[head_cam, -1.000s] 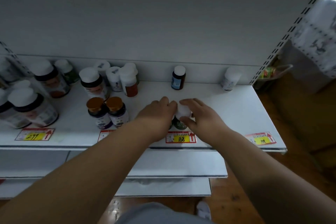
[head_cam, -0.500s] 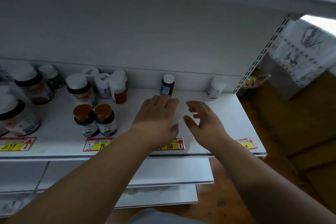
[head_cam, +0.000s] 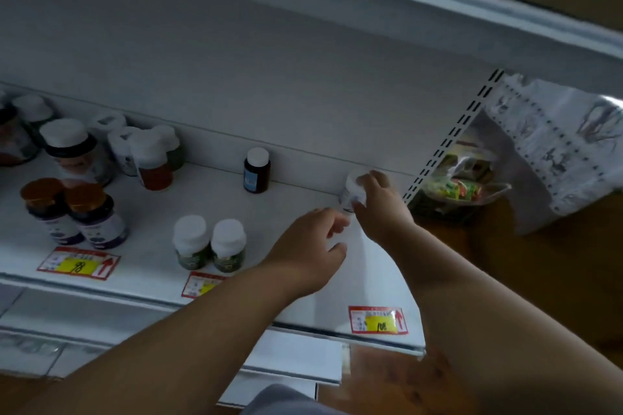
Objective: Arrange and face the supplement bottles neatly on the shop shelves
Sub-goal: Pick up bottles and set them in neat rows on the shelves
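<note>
Right hand [head_cam: 379,204] curled round small white bottle [head_cam: 350,190] at back right of shelf [head_cam: 371,266]. Left hand [head_cam: 308,254] just beside, loosely curled, holding nothing. Two white-capped green bottles [head_cam: 209,244] upright near front edge.

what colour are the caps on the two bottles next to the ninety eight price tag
Gold-orange caps, clearest in the head view.

A shop: a white retail shelf [head_cam: 371,266] carries supplement bottles [head_cam: 209,244], with red-and-yellow price tags [head_cam: 377,320] along its front edge
</note>
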